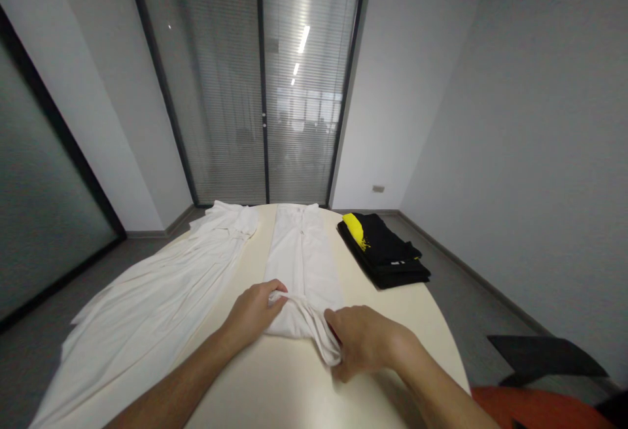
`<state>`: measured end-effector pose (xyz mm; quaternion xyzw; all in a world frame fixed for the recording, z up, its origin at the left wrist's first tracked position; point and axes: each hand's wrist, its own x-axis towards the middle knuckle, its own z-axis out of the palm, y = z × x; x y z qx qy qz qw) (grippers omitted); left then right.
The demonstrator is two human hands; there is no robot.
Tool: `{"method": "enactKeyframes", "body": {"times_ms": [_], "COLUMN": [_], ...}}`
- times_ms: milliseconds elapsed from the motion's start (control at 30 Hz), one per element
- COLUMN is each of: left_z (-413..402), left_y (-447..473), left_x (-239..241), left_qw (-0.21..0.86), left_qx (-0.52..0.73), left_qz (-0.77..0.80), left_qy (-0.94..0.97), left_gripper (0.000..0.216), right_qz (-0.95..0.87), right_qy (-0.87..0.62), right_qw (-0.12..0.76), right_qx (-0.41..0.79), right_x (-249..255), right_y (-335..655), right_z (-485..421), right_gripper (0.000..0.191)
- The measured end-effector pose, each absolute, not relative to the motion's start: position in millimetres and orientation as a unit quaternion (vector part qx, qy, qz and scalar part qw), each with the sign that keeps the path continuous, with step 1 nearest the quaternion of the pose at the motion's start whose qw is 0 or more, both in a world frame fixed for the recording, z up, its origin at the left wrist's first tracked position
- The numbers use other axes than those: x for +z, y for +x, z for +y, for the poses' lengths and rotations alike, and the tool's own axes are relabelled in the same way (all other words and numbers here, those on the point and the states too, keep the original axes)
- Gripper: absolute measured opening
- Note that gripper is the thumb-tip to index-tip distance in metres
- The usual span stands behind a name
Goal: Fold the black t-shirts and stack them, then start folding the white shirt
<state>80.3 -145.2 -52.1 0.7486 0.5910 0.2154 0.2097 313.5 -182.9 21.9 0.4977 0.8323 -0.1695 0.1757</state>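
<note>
A white garment (301, 256) lies in a long strip down the middle of the table, a seam running along its length. Its near end is lifted and bunched. My left hand (255, 311) pinches the left side of that edge between thumb and fingers. On the right, my right hand (360, 337) is closed around the gathered corner, which hangs down beside the fingertips. Some of the right fingers are hidden behind the hand and the cloth.
Another white garment (161, 305) is spread out along the table's left side. A folded black stack with a yellow patch (387, 252) sits at the right edge of the pale rounded table (275, 383). An orange chair (534, 409) stands at lower right.
</note>
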Motion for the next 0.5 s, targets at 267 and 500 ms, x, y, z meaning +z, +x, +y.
{"method": "enactKeyframes", "body": {"times_ms": [267, 500], "left_z": [-143.8, -142.2], "left_y": [78.8, 78.6], "left_x": [-55.7, -52.0], "left_qw": [0.214, 0.228], "left_qx": [0.241, 0.29], "left_qz": [0.584, 0.568], "left_qy": [0.745, 0.736], "left_gripper": [0.02, 0.019], "right_qz": [0.857, 0.81], "right_qy": [0.43, 0.415], "right_qw": [0.029, -0.07], "right_qx": [-0.285, -0.409], "right_x": [6.8, -13.3], "right_y": [348.0, 364.3], "right_z": [-146.4, -120.5], "right_gripper": [0.032, 0.028]}}
